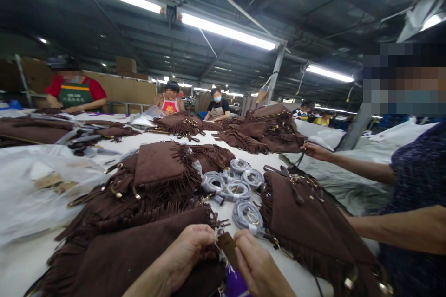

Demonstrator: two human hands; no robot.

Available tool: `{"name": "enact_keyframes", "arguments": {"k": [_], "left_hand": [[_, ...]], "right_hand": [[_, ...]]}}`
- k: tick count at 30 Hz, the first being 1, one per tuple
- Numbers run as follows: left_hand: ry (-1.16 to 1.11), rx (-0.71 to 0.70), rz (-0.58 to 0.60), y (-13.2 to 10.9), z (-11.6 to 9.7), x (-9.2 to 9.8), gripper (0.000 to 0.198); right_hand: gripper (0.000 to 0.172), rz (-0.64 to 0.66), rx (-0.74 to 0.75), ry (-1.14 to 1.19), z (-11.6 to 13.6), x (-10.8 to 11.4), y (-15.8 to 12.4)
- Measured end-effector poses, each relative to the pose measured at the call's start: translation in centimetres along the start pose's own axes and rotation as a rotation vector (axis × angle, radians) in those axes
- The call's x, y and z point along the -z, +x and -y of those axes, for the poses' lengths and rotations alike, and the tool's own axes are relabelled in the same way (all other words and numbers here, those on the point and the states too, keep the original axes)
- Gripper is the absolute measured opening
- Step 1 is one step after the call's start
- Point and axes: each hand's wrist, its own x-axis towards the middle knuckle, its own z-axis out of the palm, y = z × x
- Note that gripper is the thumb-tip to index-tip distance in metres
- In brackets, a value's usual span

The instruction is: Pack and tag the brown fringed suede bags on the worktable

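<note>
My left hand point(186, 255) is closed in a pinch on a thin pale string point(219, 244). In my right hand point(256, 257), the fingers are closed on the edge of a small brown hang tag point(228, 247). Below the tag shows a purple piece with white marks point(236, 283), partly hidden by my right hand. Under and left of my hands lies a dark brown fringed bag point(139, 250). Just beyond them, several coiled straps point(246, 216) in clear wrap rest on the white table point(17, 264).
A co-worker at the right handles another fringed bag point(299, 218), one hand point(315, 152) holding up its strap. More brown bags are stacked ahead point(158, 162) and farther back point(268, 125). Clear plastic bags point(31, 195) lie at left. Several people work across the table.
</note>
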Motion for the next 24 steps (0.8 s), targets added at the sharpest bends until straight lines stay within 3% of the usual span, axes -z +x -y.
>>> {"name": "enact_keyframes", "arguments": {"k": [6,11,15,18,20,22,24], "left_hand": [[0.189,-0.118,-0.03,-1.0,-0.3,-0.7,0.015],[0.277,-0.15,0.083,-1.6,-0.4,-1.4,0.017],[0.573,-0.306,0.095,-1.6,0.2,-1.8,0.003],[0.852,-0.469,0.03,-2.3,-0.1,-2.0,0.024],[0.997,-0.555,-0.056,-3.3,-1.4,-2.2,0.029],[1.074,-0.623,-0.141,-4.9,-3.5,-2.2,0.026],[1.094,-0.627,-0.227,-6.9,-5.8,-2.2,0.021]], "right_hand": [[0.021,0.276,0.063,-0.232,0.8,2.2,1.6],[0.017,0.376,0.065,-0.257,1.7,2.9,2.3],[0.016,0.234,-0.09,-0.007,1.3,1.5,1.4],[0.019,0.218,-0.378,0.423,0.9,1.0,0.5],[0.025,0.245,-0.51,0.666,0.8,1.3,-0.1],[0.032,0.246,-0.515,0.757,0.8,1.7,-0.5],[0.032,0.246,-0.432,0.701,1.1,2.0,-0.8]]}}
